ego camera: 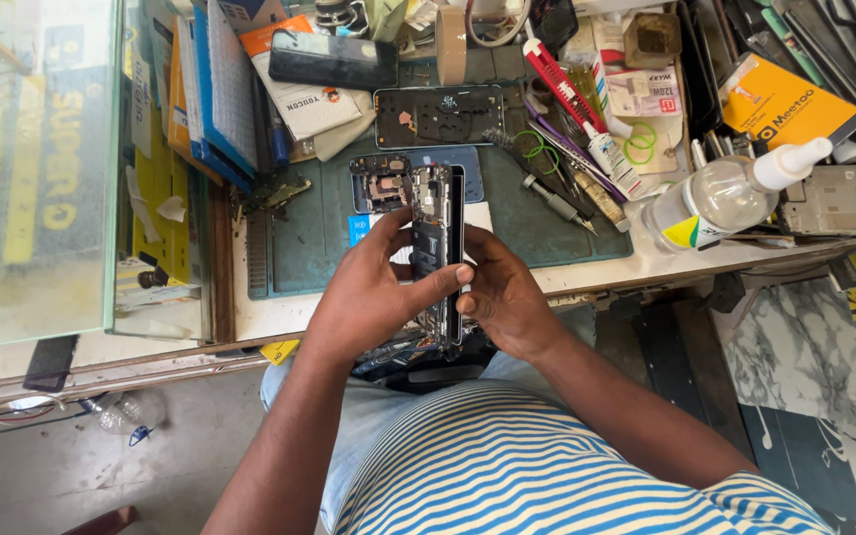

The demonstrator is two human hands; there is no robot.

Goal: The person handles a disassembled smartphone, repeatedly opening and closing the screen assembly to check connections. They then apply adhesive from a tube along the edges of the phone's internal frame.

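The flat rubber work mat [557, 233] is dark green. The opened phone frame [437, 248] shows black and silver. The person's knit shirt [537, 466] carries blue and white stripes. The clear plastic squeeze bottle [720, 193] has a white cap and a yellow-and-blue label. The cardboard box [780, 104] is orange-yellow. Loose rubber bands [537, 149] are bright green.
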